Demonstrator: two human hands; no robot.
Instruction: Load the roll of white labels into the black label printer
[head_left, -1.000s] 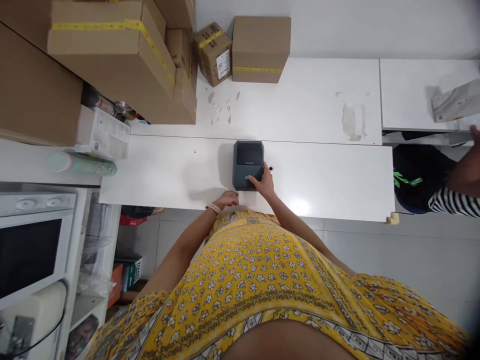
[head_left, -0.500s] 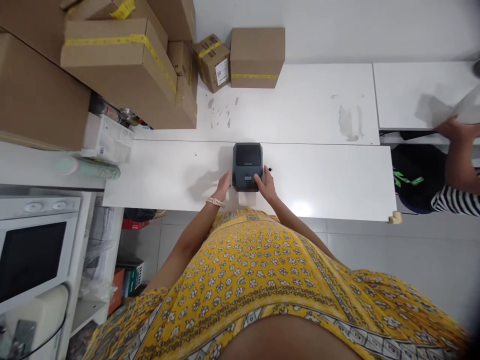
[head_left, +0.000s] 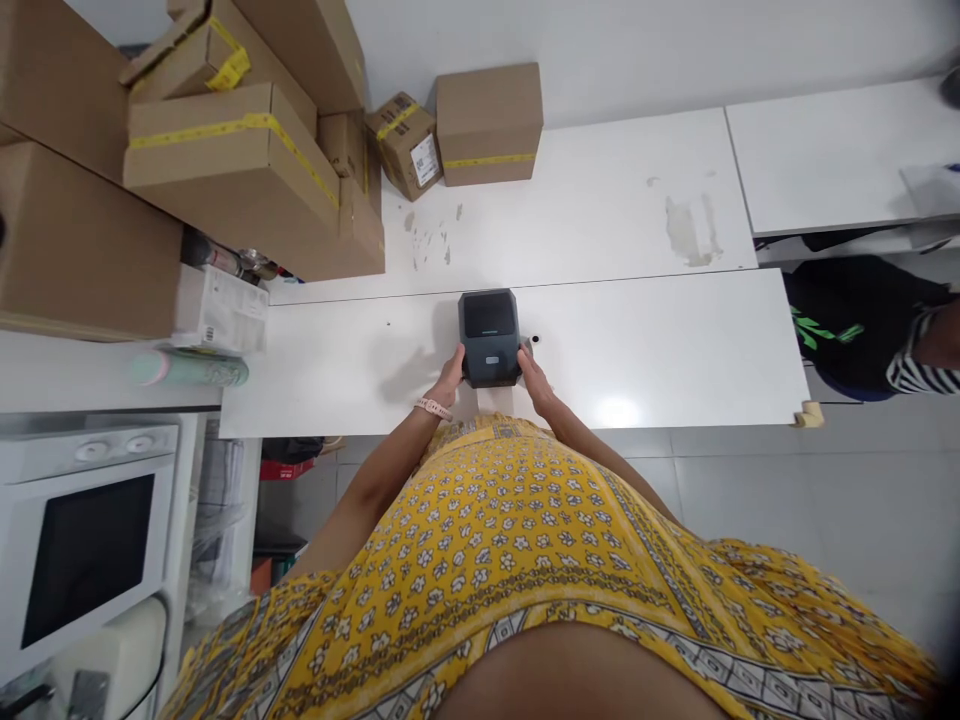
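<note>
A dark grey label printer [head_left: 490,345] with a black window on top and a small light button sits on the white table [head_left: 660,340]. A pale paper strip [head_left: 493,402] sticks out at its near side, partly hidden by the yellow dress. Against the printer's left side, my left hand [head_left: 450,378] grips with the thumb along the edge; a pink band is on that wrist. My right hand [head_left: 535,382] holds the opposite side, thumb at the edge and fingers partly hidden behind it.
Cardboard boxes [head_left: 202,160] with yellow tape pile up at the back left, beside a light green bottle [head_left: 187,368]. A microwave [head_left: 90,550] stands lower left. At the far right sits another person in a black top with striped sleeves [head_left: 870,310].
My right thumb has moved off the printer's top to its side, and my left hand has closed in on the other side. The other person's hand has left view. The camera has tilted.
</note>
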